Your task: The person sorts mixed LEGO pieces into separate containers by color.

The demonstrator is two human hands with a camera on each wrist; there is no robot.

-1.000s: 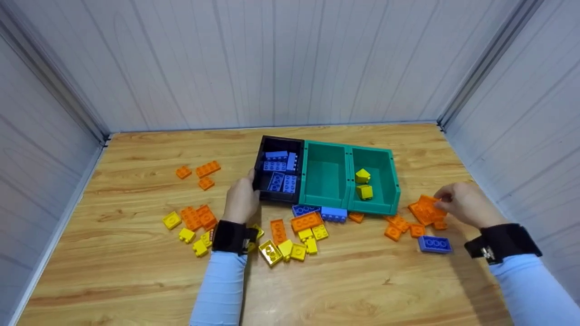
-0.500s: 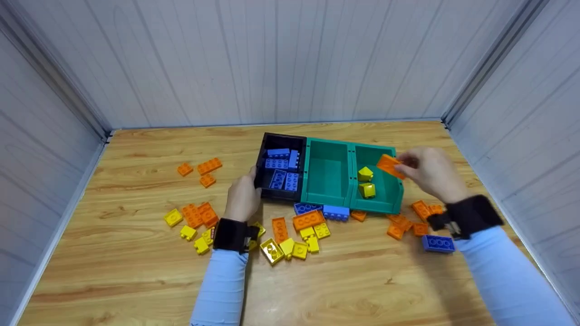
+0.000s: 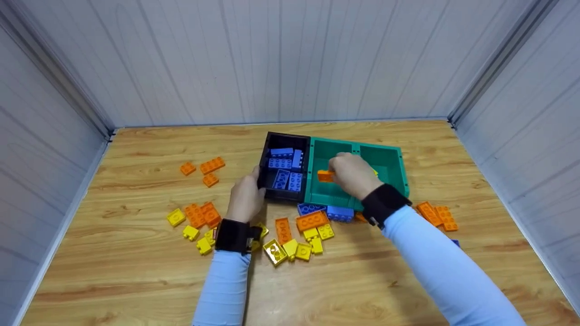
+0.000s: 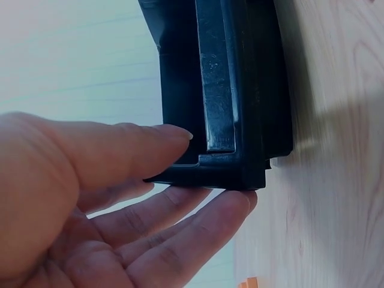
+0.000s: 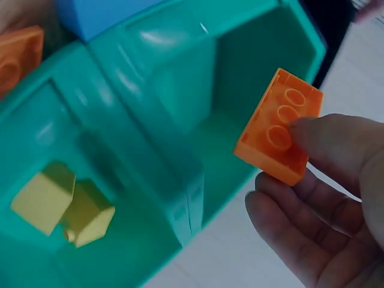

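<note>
My left hand (image 3: 245,199) grips the left wall of the black bin (image 4: 219,90), thumb inside and fingers outside. Several blue bricks (image 3: 280,163) lie in that bin. My right hand (image 3: 355,175) pinches an orange brick (image 5: 282,123) between thumb and fingers, its hollow underside showing in the right wrist view. The brick hangs over the middle green bin (image 3: 327,192), which adjoins the black one. In the right-hand green bin (image 3: 394,165) sit two yellow pieces (image 5: 43,198), mostly hidden by my right hand in the head view.
Several yellow bricks (image 3: 275,252) and orange bricks (image 3: 312,220) lie in front of the bins, with two blue bricks (image 3: 340,213) against the front. More orange bricks (image 3: 212,165) and yellow bricks (image 3: 176,217) are scattered at left. Orange bricks (image 3: 446,218) also lie at right, beside my right forearm.
My right hand has picked up the orange brick from the pile at right and carried it left, past the right green bin, to the middle one. The left hand keeps its grip on the black bin.
</note>
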